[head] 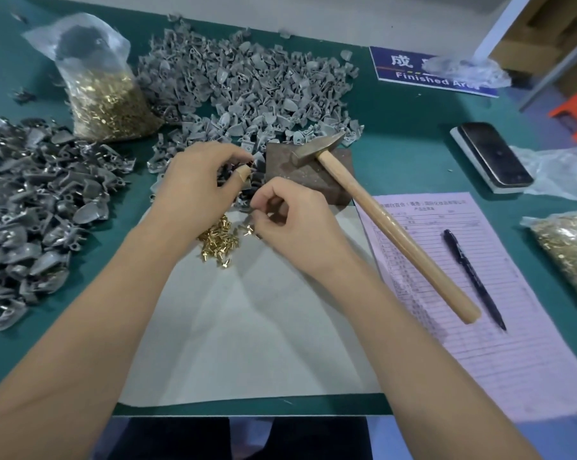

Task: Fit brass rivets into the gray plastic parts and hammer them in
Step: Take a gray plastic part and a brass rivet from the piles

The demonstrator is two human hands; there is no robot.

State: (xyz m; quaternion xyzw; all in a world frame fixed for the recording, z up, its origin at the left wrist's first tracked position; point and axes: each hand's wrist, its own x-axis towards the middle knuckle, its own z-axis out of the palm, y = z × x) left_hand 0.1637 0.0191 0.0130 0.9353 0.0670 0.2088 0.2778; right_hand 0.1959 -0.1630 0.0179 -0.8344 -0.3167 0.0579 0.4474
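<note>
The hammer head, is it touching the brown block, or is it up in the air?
Touching. In the head view the hammer lies unheld, its metal head resting on the brown block, handle sloping down across the pink form.

forearms bare, no sleeves | left thumb [244, 172] tip wrapped in tan tape

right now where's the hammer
In the head view the hammer lies right of both hands, its head on the brown block and its wooden handle slanting across the pink form, beside the pen.

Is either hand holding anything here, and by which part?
The left hand pinches a gray plastic part at its edge. The right hand has fingertips pinched near the loose rivets; what it holds cannot be told. The hammer lies unheld.
</note>
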